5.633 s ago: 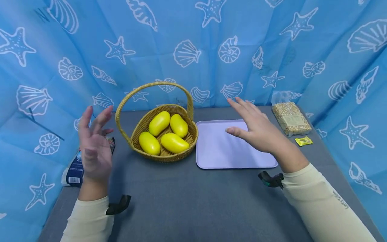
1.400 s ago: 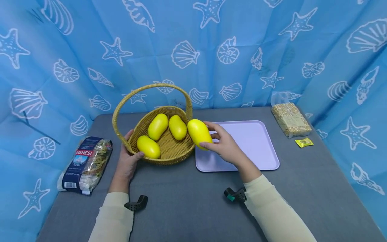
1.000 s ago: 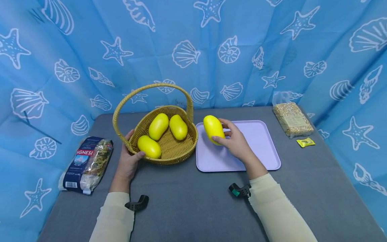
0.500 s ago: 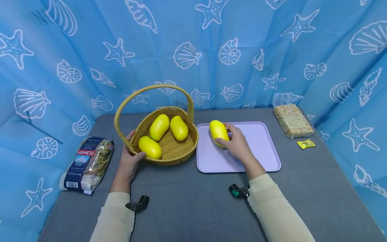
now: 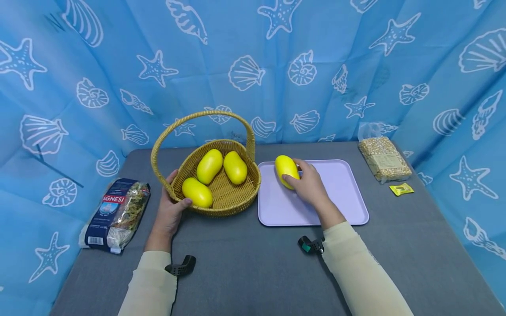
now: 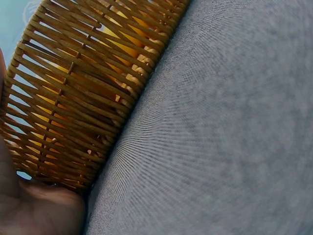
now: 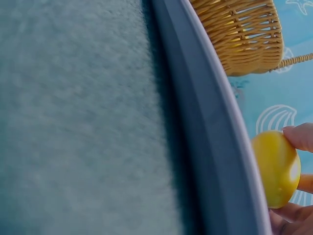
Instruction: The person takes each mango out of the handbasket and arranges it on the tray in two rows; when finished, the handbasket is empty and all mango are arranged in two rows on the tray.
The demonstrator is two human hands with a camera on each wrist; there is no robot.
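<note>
My left hand [image 5: 168, 217] grips the left side of the wicker basket [image 5: 232, 197], thumb over its rim. In the left wrist view that hand shows at the lower left against the woven wall. Three yellow mangoes lie in the basket: one [image 5: 210, 166] at the back, one [image 5: 235, 168] at right, one [image 5: 196, 192] near the thumb. My right hand [image 5: 311, 183] holds another mango [image 5: 287, 171] between thumb and fingers, at the left part of the lilac tray [image 5: 336, 197]. The tray's edge hides the mango's underside in the right wrist view, so contact is hard to tell.
A blue pasta bag [image 5: 114, 215] lies left of the left hand. At the far right are a clear bag of grain-like kernels [image 5: 384, 159] and a small yellow packet [image 5: 401, 189]. A blue shell-print curtain [image 5: 269, 101] stands behind the grey table [image 5: 237, 263].
Both hands were raised and apart from things at first. The left hand came to grip the basket; the right carried one mango rightward from it to the tray, then lowered it, barely moving lately.
</note>
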